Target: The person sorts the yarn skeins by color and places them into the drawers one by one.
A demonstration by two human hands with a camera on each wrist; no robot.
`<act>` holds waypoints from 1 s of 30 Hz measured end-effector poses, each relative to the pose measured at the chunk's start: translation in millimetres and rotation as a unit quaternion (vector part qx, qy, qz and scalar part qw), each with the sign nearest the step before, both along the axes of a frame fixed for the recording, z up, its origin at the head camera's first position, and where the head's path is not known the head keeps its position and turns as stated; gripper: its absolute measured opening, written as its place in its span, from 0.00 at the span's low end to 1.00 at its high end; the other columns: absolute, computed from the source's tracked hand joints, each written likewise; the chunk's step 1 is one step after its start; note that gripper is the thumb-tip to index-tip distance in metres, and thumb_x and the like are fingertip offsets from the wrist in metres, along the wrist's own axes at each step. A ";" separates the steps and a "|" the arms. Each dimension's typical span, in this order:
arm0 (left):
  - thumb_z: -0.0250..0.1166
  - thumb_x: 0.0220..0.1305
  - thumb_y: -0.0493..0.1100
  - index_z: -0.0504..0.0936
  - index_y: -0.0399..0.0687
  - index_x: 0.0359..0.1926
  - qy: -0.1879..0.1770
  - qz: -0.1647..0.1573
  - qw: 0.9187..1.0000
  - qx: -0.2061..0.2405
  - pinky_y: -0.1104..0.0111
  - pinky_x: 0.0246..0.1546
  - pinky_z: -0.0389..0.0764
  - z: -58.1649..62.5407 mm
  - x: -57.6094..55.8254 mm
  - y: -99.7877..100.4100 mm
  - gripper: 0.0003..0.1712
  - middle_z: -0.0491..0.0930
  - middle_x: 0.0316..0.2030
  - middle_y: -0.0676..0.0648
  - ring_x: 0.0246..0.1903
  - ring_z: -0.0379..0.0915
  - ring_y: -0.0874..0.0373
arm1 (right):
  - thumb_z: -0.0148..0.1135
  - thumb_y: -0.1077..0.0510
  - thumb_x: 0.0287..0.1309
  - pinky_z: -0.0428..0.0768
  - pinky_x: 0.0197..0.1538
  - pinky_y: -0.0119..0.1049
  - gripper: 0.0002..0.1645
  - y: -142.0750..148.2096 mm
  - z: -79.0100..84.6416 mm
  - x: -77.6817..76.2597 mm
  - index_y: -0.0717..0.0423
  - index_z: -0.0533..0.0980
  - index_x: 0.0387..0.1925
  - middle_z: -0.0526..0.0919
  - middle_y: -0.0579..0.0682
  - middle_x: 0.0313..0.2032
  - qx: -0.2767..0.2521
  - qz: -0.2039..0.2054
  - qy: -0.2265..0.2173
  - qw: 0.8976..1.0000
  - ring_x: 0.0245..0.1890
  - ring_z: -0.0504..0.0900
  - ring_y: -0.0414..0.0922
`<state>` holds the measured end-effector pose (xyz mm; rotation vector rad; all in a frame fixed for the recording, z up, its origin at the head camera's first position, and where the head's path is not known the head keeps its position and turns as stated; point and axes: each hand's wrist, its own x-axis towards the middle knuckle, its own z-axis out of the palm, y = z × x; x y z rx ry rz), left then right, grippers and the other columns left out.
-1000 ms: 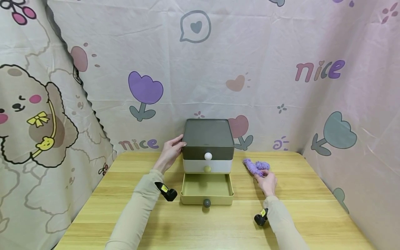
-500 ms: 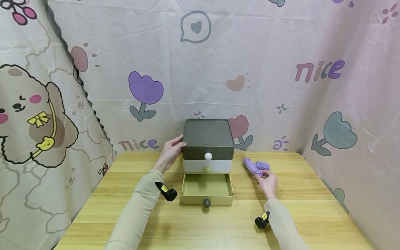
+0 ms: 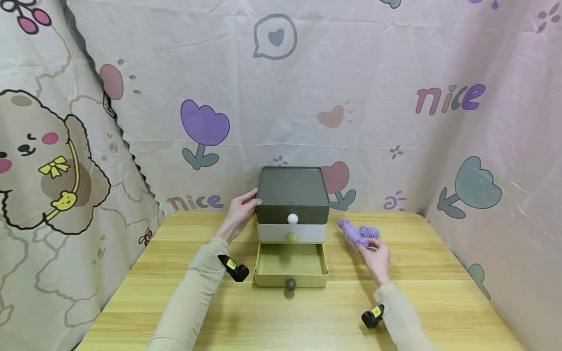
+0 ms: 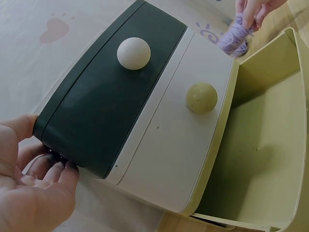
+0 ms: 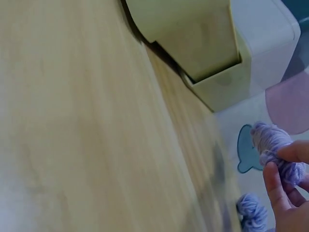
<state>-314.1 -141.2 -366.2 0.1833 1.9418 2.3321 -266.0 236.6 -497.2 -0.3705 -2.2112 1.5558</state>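
Observation:
My left hand [image 3: 239, 212] holds the top left side of a small stacked drawer box [image 3: 293, 186], the thumb on its front upper edge and the fingers along the side. Below the dark green and white drawers, the yellow-green bottom drawer [image 3: 291, 280] is pulled out, and its bare floor shows in the left wrist view. To the right of the box, my right hand [image 3: 375, 258] pinches a purple skein of yarn [image 5: 271, 140] between thumb and fingers. A second purple skein [image 3: 370, 232] lies just beyond that hand, partly covered by it.
Round knobs stick out from the drawer fronts, a white knob [image 3: 292, 219] uppermost and a grey knob [image 3: 291, 285] lowest. The wooden table [image 3: 210, 312] extends in front and to both sides. A printed curtain [image 3: 377, 63] hangs close behind the box.
The purple skein in my right hand has tilted up and shifted slightly left, while the right wrist has turned and moved a little right. The left hand and box stay put.

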 end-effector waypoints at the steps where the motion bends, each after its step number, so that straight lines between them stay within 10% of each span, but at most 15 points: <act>1: 0.54 0.73 0.31 0.56 0.42 0.77 -0.001 0.001 1.000 0.000 0.56 0.79 0.53 0.1 0.1 0.2 0.35 0.44 0.81 0.42 0.78 0.46 0.50 | 0.72 0.64 0.54 0.80 0.29 0.21 0.20 0.3 1.3 1.5 0.72 0.81 0.48 0.85 0.68 0.43 -0.010 0.006 0.002 1.000 0.25 0.77 0.25; 11: 0.54 0.73 0.31 0.56 0.42 0.78 -0.001 0.000 1.000 -0.001 0.55 0.79 0.52 0.5 0.8 1.5 0.35 0.44 0.81 0.43 0.78 0.45 0.50 | 0.73 0.65 0.55 0.86 0.35 0.25 0.24 7.5 23.9 32.0 0.74 0.77 0.52 0.83 0.29 0.27 -0.100 0.059 0.021 0.993 0.26 0.84 0.29; 30: 0.53 0.73 0.31 0.55 0.41 0.78 0.007 -0.002 1.000 -0.009 0.56 0.79 0.49 1.0 0.8 0.9 0.35 0.43 0.81 0.40 0.79 0.42 0.49 | 0.70 0.71 0.53 0.87 0.40 0.28 0.19 -9.1 50.7 71.2 0.80 0.77 0.45 0.87 0.34 0.31 -0.077 0.222 0.046 0.971 0.32 0.87 0.34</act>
